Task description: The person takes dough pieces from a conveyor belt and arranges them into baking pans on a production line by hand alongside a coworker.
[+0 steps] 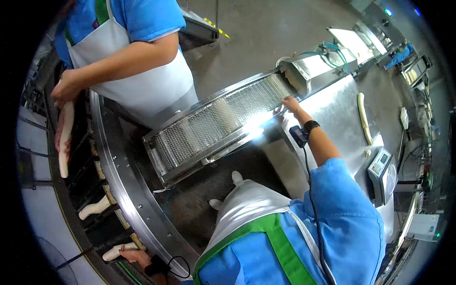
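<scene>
My left hand (136,257), low at the left, has its fingers closed around part of a pale, elongated piece (113,252) in a slot of the dark curved conveyor (97,236). What kind of food it is, I cannot make out. My right hand (290,103) reaches forward, its fingers bent over the metal side rail (259,128) of a mesh-belt conveyor (209,124), at the corner of the steel table (327,107). The undersides of those fingers are hidden.
A co-worker in a white apron (147,90) holds a long white-and-reddish piece (65,137) over the curved conveyor. Another pale piece (92,208) lies in a slot. On the steel table are a long pale strip (364,118) and a digital scale (381,166).
</scene>
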`<action>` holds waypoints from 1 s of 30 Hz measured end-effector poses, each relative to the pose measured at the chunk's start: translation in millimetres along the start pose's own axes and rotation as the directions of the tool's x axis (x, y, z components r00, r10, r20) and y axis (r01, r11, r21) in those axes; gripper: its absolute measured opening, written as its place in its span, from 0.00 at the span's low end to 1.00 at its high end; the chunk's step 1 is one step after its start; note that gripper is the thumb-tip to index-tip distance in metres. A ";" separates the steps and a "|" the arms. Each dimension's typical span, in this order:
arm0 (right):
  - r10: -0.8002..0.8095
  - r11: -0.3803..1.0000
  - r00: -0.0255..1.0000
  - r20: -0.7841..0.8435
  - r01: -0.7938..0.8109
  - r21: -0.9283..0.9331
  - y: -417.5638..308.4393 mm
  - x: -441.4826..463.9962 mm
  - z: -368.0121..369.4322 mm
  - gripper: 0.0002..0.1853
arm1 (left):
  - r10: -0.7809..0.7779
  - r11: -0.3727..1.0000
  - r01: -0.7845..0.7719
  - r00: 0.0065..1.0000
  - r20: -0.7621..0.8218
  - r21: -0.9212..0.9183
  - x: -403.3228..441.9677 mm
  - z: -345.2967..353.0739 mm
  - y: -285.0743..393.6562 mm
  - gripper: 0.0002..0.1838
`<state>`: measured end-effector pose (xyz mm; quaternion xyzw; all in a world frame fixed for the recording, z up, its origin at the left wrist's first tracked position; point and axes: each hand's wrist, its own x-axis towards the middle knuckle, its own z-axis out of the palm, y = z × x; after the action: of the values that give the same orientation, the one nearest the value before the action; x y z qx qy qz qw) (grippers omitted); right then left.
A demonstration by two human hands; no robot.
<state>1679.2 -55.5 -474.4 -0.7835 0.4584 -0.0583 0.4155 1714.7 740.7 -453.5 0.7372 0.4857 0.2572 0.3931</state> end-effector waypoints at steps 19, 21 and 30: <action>0.120 0.923 0.993 -0.019 -0.119 -0.367 27.0 96.0 -10.2 0.25 | -0.341 0.924 0.345 0.939 0.054 -0.164 -63.4 -15.4 72.4 0.24; 0.183 0.909 0.980 0.074 -0.140 -0.392 26.2 101.1 -11.8 0.31 | -0.188 0.957 0.201 0.979 0.084 -0.208 -73.6 -15.1 71.2 0.24; -0.400 0.729 0.911 0.101 0.383 -0.567 -24.0 68.6 -6.5 0.26 | 0.150 0.920 -0.086 0.979 0.139 -0.383 12.5 -16.8 -19.2 0.21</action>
<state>1731.5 -106.3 -473.1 -0.9495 0.2846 -0.0143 0.1309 1697.0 761.9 -460.1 0.6952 0.3478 0.3066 0.5494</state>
